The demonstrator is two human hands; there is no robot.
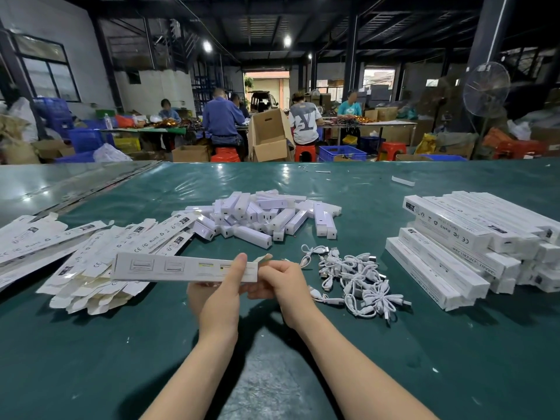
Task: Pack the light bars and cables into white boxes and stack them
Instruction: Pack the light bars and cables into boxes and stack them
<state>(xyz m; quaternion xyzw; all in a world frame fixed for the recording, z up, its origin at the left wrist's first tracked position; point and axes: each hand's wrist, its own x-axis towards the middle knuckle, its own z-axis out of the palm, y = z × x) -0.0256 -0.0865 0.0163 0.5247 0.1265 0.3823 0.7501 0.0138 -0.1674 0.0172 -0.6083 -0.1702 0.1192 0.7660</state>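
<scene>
While it is held just above the green table point(91, 359), the white box point(181, 268) lies level. Its long axis runs left to right, its printed face is toward the camera, and its far end points left over the heap of flat boxes point(91, 262). At its right end an open flap point(263, 258) sticks up and to the right.

Bare tabletop lies below the box and in front of it, toward the person. Behind the box sits the pile of light bars point(260, 216), to its right the tangle of white cables point(354, 277). Farther right is the stack of packed boxes point(472, 247), well apart from the hands.

The left hand point(218, 301) grips the box near its right end, with the thumb point(241, 262) pressed upright against the front face and the other fingers curled underneath. The right hand point(281, 283) meets the same end, fingers curled close together against it. It seems to pinch the flap, though the knuckles hide the contact.
</scene>
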